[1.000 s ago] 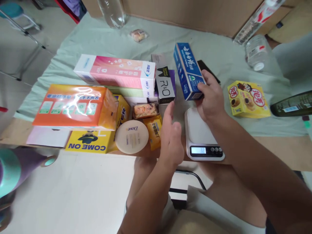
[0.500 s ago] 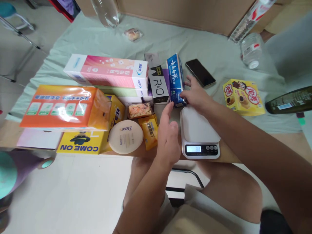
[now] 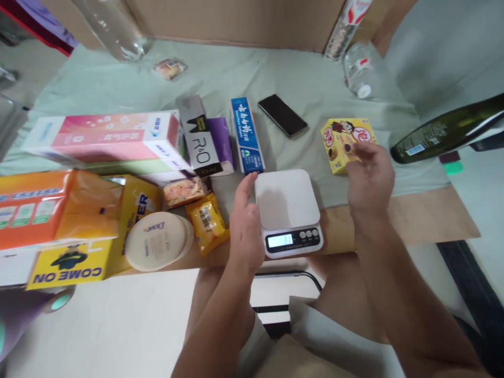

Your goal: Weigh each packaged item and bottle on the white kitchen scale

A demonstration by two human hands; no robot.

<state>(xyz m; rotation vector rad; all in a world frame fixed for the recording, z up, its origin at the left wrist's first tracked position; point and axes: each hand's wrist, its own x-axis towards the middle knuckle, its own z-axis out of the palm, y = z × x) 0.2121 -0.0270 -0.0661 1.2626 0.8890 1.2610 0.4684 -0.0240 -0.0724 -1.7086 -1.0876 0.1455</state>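
My left hand [image 3: 247, 229] stands on edge along the left side of a white kitchen scale [image 3: 287, 199], fingers stretched out and holding nothing. The scale's platform carries nothing, and its display is lit but unreadable. My right hand [image 3: 370, 181] is over the near right corner of a yellow snack box [image 3: 342, 144]. Its fingers are bent and apart from the thumb, somewhat blurred, with nothing held; whether they touch the box I cannot tell. A blue toothpaste box [image 3: 245, 131] lies just behind the scale, close to my left fingertips.
Left of the scale are a yellow packet [image 3: 207, 223], a round Dove tub [image 3: 155, 241], a black-and-grey R&O box [image 3: 200, 147], a pink-white box [image 3: 106, 134] and an orange pack [image 3: 59, 207]. Behind lies a phone [image 3: 282, 114]; rightward, a dark green bottle [image 3: 437, 134].
My right hand has left the blue toothpaste box and moved right to the yellow snack box. The toothpaste box now lies apart from the R&O box. The view has turned right.
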